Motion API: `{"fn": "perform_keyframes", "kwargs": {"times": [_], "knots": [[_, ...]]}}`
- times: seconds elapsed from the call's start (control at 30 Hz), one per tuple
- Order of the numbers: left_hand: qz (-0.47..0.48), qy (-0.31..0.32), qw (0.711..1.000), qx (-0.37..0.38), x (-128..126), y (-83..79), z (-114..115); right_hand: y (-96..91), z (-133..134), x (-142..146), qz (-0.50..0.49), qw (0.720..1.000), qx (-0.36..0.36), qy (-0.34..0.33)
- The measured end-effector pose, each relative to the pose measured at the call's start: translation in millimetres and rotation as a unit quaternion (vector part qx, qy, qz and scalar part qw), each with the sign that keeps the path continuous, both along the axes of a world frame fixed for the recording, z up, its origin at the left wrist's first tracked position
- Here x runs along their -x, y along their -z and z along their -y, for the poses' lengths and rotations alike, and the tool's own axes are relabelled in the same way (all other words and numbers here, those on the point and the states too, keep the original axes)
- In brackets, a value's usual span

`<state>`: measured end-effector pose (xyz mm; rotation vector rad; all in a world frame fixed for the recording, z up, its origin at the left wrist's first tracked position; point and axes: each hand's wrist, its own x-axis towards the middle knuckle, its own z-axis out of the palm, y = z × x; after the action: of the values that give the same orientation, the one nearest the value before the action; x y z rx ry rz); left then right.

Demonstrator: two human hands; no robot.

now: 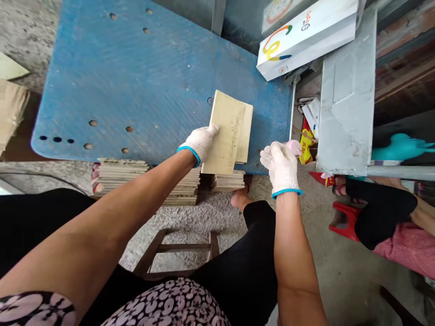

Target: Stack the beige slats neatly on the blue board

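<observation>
Left hand point(201, 141) pinned the pale boards point(228, 131) flat on the blue table point(136, 81); right hand point(281, 165) gripped, probably, a pink block point(294, 146)—best worked with steady pressure.

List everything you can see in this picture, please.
blue board: one, blue, drilled holes, serves as worktop
pale panels: two, cream, on the board's near edge
stacked panels: several piles, tan, on the floor under the board
paper bag: one, white with coloured print, top right
metal tray: one, grey, right
wooden stool: one, brown, below
seated person: one, black trousers, right
left hand: white glove, resting on the panels
right hand: white glove, closed on a pink object
</observation>
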<state>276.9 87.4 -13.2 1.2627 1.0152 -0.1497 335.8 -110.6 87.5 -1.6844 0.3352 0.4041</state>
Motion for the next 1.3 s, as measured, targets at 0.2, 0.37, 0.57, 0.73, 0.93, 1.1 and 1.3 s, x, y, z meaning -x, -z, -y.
{"fn": "perform_keyframes", "kwargs": {"times": [0.2,0.37,0.57,0.73,0.93,1.1,1.3], "knots": [[-0.074,0.089,0.988,-0.105,-33.6,-4.0,7.1,5.8,-9.5,-1.1,-0.001,1.0,0.0,-0.022],[-0.083,0.126,0.981,-0.12,-52.4,-5.2,18.0,14.8,-17.6,0.7,-0.003,0.996,0.006,-0.084],[-0.081,0.112,0.983,-0.122,-69.6,-2.1,27.1,16.1,-20.9,0.1,-0.011,0.996,0.009,-0.086],[-0.07,0.137,0.974,-0.169,-73.6,-2.2,30.0,11.9,-24.8,3.8,-0.014,0.996,-0.007,-0.09],[-0.078,0.278,0.912,-0.292,-75.6,-1.1,15.8,10.7,-21.5,2.8,-0.021,0.996,-0.01,-0.081],[-0.115,0.385,0.82,-0.407,-81.6,0.8,4.3,14.0,-16.7,-0.2,0.002,0.996,0.012,-0.091],[-0.128,0.406,0.811,-0.401,-90.4,-4.0,-9.3,18.1,-15.6,0.0,0.009,0.993,0.031,-0.111]]}}
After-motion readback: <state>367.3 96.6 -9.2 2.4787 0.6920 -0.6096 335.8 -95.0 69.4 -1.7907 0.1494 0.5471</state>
